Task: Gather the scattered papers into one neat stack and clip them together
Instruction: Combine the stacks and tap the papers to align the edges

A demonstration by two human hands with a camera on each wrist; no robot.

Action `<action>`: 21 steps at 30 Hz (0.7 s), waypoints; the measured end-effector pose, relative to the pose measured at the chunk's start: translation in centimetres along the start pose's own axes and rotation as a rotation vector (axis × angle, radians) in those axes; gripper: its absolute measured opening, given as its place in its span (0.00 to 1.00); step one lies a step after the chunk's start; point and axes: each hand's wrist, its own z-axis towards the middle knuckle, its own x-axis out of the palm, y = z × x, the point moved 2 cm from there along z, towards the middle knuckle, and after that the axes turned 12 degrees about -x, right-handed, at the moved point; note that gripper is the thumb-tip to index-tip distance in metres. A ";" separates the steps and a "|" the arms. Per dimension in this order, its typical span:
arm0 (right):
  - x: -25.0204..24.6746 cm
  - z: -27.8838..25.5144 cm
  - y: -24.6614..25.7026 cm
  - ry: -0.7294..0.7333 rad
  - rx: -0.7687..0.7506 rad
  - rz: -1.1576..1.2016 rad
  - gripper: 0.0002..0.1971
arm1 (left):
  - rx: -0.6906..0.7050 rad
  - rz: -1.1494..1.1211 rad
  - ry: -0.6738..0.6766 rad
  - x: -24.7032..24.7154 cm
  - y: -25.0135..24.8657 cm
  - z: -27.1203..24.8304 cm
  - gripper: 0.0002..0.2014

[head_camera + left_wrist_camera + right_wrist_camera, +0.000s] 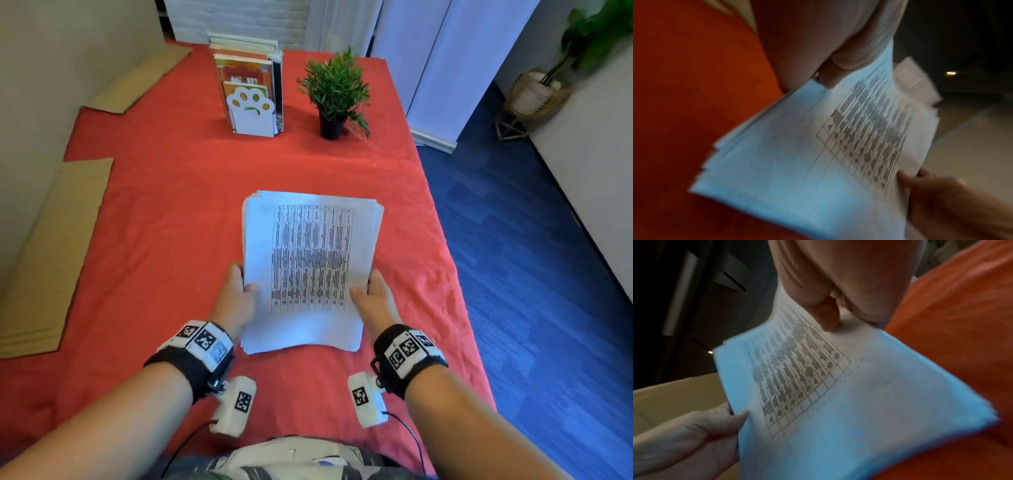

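Observation:
A stack of white papers (308,267) with a printed table on the top sheet is held over the red tablecloth (164,212), its edges slightly uneven. My left hand (239,291) grips the stack's left edge, thumb on top. My right hand (373,294) grips the right edge the same way. The left wrist view shows the papers (807,162) pinched under my left thumb (830,76), with the other hand (931,186) at the far edge. The right wrist view shows the papers (838,394) under my right thumb (828,318). No clip is visible.
A white paw-shaped bookend with books (251,99) and a small potted plant (334,92) stand at the far end of the table. Cardboard sheets (51,253) lie off the left side. The table's right edge drops to blue floor (531,274).

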 end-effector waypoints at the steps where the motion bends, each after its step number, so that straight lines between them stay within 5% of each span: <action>1: -0.1 0.2 0.5 -0.007 -0.058 0.051 0.12 | 0.071 -0.041 -0.002 -0.2 -0.6 -0.5 0.15; 5: -0.1 -0.3 2.8 -0.060 -0.112 0.204 0.14 | 0.253 -0.131 -0.010 -0.3 -1.5 -2.2 0.25; 8: 0.0 -1.1 3.1 -0.072 -0.102 0.252 0.17 | 0.245 -0.204 0.017 -0.1 -0.9 -2.5 0.29; 13: 0.3 -1.2 4.8 -0.070 -0.115 0.405 0.31 | 0.265 -0.321 -0.020 -0.1 -1.3 -2.7 0.25; 21: -0.9 -1.4 10.4 -0.139 -0.314 0.426 0.24 | 0.298 -0.331 0.053 -1.3 -3.4 -2.0 0.26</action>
